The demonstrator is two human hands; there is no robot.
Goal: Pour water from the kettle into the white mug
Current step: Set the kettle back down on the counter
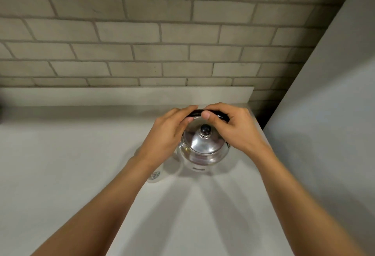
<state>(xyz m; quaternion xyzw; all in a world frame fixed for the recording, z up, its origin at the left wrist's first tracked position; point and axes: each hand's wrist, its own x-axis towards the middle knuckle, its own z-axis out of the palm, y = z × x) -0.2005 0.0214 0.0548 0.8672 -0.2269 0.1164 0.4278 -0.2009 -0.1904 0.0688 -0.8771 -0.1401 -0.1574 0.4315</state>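
Now both hands, left hand (168, 132) and right hand (233, 128), close on the kettle (203, 146) handle (195, 112); polished steel, likely heavy, slippery, white mug (156, 174) just beside.

I am seeing two bare forearms coming up from the bottom edge, one on each side, with no sleeve showing on either as far as the picture reaches. My left hand (169, 132) and right hand (233, 128) are showing no rings, and neither wrist is wearing a watch or band. The nails I can make out, one on the right thumb (206, 116) and one on a left finger, are looking short and unpainted. No gloves are covering the fingers. The arms are looking slim, widening toward the frame's lower edge.
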